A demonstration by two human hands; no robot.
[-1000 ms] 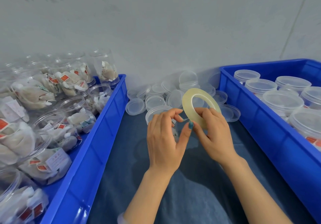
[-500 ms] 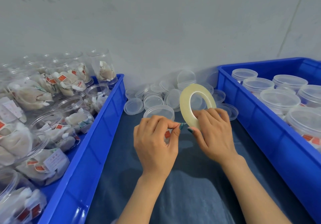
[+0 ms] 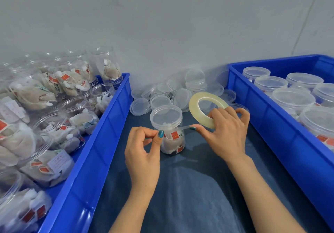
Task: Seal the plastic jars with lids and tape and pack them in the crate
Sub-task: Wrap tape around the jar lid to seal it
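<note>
Left hand (image 3: 144,153) pinched tape strip (image 3: 178,128); right hand (image 3: 226,133) gripped roll (image 3: 194,110). Strip ran left-right, just before lidded jar (image 3: 167,122), between hands.

Both forearms are bare from the wrist down to the bottom edge of the view, with no sleeve showing on either. The left hand (image 3: 144,153) and right hand (image 3: 226,133) wear no rings, watch or gloves. The thumbnails (image 3: 160,133) carry glossy dark teal polish, trimmed fairly short and rounded.
</note>
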